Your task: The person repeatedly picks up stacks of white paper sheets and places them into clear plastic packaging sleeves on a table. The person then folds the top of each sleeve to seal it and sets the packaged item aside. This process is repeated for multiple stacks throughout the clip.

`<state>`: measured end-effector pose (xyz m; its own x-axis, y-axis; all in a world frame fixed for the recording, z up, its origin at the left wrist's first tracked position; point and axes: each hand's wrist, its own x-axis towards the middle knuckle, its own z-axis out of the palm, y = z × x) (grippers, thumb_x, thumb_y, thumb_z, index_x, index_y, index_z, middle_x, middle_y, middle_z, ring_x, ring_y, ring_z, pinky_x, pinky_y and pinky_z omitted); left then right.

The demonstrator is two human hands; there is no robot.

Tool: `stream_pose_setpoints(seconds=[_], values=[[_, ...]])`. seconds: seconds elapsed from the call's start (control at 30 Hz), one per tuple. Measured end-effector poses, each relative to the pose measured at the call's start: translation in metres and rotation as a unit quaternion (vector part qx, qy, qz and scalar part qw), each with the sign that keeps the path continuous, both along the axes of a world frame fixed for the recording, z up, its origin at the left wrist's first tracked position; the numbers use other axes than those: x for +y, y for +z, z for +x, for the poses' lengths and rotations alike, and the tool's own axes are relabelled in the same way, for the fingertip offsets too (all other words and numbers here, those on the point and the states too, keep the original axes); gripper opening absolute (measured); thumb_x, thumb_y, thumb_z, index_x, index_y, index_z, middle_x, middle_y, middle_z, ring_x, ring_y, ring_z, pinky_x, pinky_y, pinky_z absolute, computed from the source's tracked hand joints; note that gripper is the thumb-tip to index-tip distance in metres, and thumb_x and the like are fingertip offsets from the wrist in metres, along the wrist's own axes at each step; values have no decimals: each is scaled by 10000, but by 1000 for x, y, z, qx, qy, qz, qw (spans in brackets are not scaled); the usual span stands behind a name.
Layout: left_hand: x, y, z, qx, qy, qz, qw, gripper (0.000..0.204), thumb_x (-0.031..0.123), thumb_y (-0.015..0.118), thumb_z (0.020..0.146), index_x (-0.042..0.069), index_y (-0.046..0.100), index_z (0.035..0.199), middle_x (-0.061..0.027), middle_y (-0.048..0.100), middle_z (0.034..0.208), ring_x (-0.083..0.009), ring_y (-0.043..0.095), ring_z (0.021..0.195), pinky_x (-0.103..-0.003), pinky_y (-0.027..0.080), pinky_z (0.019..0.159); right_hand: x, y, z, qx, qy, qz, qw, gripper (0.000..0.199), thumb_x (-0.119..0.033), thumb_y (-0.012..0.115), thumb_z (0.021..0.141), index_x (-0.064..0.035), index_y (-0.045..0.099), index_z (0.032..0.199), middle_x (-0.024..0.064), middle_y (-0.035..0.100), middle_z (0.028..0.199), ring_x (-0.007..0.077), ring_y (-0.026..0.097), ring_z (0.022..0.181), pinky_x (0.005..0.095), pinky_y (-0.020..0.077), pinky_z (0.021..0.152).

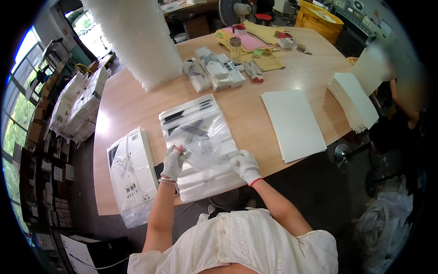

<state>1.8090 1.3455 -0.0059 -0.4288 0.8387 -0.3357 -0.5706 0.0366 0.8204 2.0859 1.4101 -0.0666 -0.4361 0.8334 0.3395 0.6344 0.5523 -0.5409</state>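
Because the bag (200,148) looks light, limp and slippery, we'd grip where our left hand (174,162) at eight o'clock and right hand (245,166) at four pinch it

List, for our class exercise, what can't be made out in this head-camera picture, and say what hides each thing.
All in the head view:
Tall white bundle: its top, cut off by the upper edge.
Dark flat object: its full shape, partly covered by the left hand and wrist.
Plastic bags: how many, since upper ones cover those beneath.
Co-worker's head: its details, blurred.
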Motion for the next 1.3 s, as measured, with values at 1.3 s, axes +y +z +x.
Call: stream_pose_setpoints(seconds=[1.3], values=[[14, 0, 250, 36, -382, -160, 909, 416, 71, 486, 816, 22, 456, 1228, -74, 530, 1096, -218, 512, 1045, -338, 418, 924, -29, 73, 202, 199, 106, -283, 932, 197, -227, 609, 770, -66, 625, 882, 101, 626, 841, 266, 613, 783, 391, 476, 734]])
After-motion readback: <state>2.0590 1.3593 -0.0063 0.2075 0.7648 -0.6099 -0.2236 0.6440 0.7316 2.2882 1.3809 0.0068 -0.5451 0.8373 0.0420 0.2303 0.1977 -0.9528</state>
